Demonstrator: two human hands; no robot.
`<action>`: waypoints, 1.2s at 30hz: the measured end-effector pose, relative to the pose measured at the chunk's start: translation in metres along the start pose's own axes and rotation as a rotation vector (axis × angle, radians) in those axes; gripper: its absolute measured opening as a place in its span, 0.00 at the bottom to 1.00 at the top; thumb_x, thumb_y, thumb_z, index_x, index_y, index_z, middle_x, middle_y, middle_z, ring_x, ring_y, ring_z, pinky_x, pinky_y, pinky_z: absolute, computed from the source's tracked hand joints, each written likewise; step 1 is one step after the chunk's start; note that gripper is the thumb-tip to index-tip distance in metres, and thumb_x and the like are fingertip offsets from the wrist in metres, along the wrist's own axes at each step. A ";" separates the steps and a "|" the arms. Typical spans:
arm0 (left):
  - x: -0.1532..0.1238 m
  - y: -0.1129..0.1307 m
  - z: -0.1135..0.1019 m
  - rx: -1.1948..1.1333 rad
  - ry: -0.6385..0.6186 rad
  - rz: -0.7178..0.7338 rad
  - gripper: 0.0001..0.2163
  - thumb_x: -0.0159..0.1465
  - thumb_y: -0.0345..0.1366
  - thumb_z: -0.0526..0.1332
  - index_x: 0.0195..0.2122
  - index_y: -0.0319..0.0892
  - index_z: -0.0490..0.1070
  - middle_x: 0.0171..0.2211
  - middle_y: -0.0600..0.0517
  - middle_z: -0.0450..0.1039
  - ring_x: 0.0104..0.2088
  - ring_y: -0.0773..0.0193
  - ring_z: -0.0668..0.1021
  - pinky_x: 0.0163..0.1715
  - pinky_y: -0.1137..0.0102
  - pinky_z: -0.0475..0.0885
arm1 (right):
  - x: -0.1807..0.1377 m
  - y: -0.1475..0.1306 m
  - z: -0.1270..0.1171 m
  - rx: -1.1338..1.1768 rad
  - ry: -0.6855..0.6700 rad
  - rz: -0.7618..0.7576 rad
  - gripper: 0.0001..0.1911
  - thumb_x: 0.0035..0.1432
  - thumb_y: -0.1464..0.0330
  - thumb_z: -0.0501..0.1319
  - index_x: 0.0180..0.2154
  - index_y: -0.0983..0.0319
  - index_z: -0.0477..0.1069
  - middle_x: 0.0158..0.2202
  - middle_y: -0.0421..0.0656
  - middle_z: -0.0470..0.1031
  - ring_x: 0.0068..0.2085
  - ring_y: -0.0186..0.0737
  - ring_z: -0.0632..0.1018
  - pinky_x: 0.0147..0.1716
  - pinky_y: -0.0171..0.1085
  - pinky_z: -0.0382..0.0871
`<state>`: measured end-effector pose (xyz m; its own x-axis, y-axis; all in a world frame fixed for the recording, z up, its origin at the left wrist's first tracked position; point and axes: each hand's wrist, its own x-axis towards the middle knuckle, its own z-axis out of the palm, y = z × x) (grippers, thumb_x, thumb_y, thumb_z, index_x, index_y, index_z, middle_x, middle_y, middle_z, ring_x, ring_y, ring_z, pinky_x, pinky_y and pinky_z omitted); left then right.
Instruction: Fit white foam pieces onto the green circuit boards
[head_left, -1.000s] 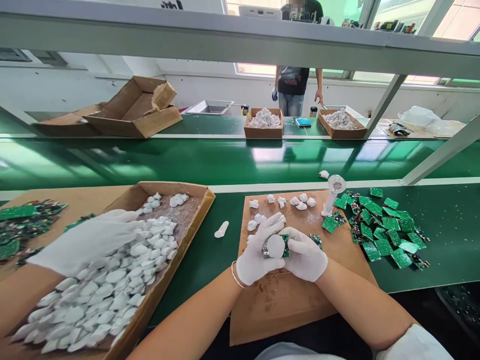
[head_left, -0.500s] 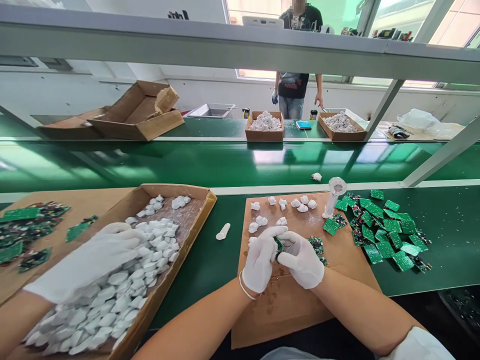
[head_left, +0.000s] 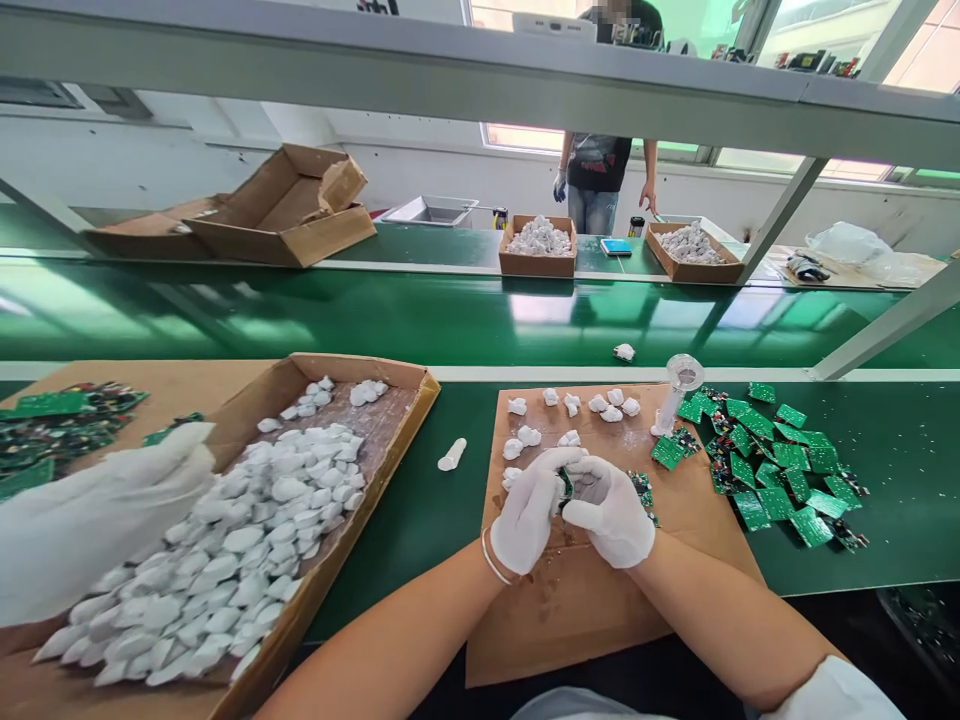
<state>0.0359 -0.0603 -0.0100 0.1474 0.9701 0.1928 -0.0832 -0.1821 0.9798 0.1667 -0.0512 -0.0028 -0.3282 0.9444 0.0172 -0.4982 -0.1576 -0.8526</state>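
Observation:
My left hand (head_left: 526,515) and my right hand (head_left: 613,512), both in white gloves, are closed around a small green circuit board (head_left: 564,487) above the brown cardboard sheet (head_left: 570,620). The fingers hide most of the board. More circuit boards (head_left: 643,490) lie partly hidden just behind my right hand. White putty-like lumps (head_left: 528,436) sit in loose groups on the sheet beyond my hands. A clear plastic stand with a round top (head_left: 681,388) rises at the sheet's far right corner, beside a pair of boards (head_left: 670,450).
A cardboard box (head_left: 409,420) of white lumps stands at left, with a co-worker's gloved hand (head_left: 127,500) over its left side. Many circuit boards (head_left: 787,455) are heaped at right. A white piece (head_left: 452,455) lies between box and sheet. Across the green belt (head_left: 420,310) stands another person (head_left: 600,165).
The co-worker's gloved hand has drawn back left from the lumps in the box. My hands keep hold of the circuit board in nearly the same place. The view has shifted slightly.

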 end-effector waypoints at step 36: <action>0.013 0.010 -0.007 -0.125 -0.031 -0.215 0.17 0.64 0.45 0.55 0.46 0.41 0.75 0.44 0.44 0.77 0.40 0.54 0.78 0.38 0.62 0.77 | -0.003 -0.009 0.004 -0.212 -0.118 0.040 0.13 0.45 0.73 0.69 0.37 0.58 0.77 0.33 0.40 0.76 0.37 0.42 0.77 0.44 0.45 0.72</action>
<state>0.0297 -0.0480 0.0017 0.2048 0.9787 -0.0156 -0.1675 0.0508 0.9846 0.1691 -0.0533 0.0070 -0.4416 0.8967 0.0314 -0.3076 -0.1184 -0.9441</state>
